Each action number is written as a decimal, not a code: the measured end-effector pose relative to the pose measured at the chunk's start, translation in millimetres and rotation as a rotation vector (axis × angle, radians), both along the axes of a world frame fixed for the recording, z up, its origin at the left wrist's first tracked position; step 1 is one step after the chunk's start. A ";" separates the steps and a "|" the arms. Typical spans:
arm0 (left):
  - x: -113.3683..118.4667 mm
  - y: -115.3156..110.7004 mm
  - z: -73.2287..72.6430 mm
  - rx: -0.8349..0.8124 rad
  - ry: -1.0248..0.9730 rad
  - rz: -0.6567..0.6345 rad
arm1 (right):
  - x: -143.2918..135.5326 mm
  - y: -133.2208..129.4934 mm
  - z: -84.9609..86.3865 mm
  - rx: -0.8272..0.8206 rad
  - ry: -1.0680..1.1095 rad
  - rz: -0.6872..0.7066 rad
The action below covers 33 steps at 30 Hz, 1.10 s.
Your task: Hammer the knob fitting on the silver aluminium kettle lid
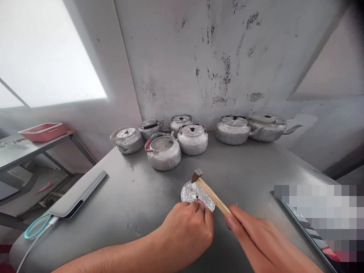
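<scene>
A small hammer [214,196] with a pale wooden handle is gripped in my right hand [253,231], its metal head over the far edge of a round metal lid [190,192]. I cannot tell whether the head touches the lid. The lid is silvery and dented, with a small dark hole in its middle. My left hand [190,223] is closed on the lid's near side, fingers bunched beside the hole and hiding part of it. Beyond them stands a lidless kettle [165,161] with a red and green wrapped handle.
Several more silvery kettles [193,145] stand along the wall at the table's [127,204] back. A white power bank [78,193] with a cable lies at left, and a phone [307,231] at right. A pink basket [42,132] sits on a side table.
</scene>
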State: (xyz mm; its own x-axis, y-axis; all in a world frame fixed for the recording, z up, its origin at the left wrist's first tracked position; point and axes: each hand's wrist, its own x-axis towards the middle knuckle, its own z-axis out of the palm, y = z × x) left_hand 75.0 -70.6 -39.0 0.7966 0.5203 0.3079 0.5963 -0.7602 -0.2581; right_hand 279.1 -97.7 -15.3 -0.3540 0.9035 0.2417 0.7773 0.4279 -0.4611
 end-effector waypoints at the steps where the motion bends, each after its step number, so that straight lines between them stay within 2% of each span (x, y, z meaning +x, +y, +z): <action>1: 0.0 0.2 1.2 0.000 -0.003 -0.003 | 0.0 0.8 0.1 0.007 -0.003 0.008; 7: 0.3 -0.3 12.2 -0.106 -0.054 0.051 | 6.2 6.1 -2.8 0.093 -0.091 0.012; 10: -2.0 0.4 15.2 -0.219 -0.095 0.117 | 18.0 7.7 -16.3 0.165 -0.122 0.023; 14: -11.2 10.5 21.5 -0.385 -0.098 0.239 | 29.1 9.4 -31.7 0.156 -0.141 0.064; 17: -18.5 20.5 26.8 -0.402 -0.163 0.368 | 24.3 11.6 -22.8 0.060 -0.103 0.001; 19: -20.6 24.0 28.5 -0.383 -0.300 0.421 | 16.7 13.4 -10.8 -0.133 -0.036 -0.160; 20: -20.5 24.7 28.4 -0.375 -0.370 0.434 | 13.0 14.3 -5.2 -0.179 -0.002 -0.171; 23: -17.2 25.0 23.7 -0.412 -0.499 0.390 | 5.6 15.9 4.4 -0.220 0.068 -0.163; 28: -16.8 33.6 10.0 -0.543 -0.512 0.319 | 1.8 14.9 9.2 -0.269 0.097 -0.209; 33: -33.9 49.2 12.0 -0.648 -0.570 0.332 | -0.1 16.2 17.3 -0.261 0.091 -0.171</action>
State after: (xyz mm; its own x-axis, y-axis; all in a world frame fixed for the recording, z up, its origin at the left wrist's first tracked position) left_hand 41.1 -21.4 -27.0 0.3938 0.9022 0.1762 0.7155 -0.4211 0.5574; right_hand 279.1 -81.5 2.1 -0.1790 0.9837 0.0176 0.7781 0.1525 -0.6093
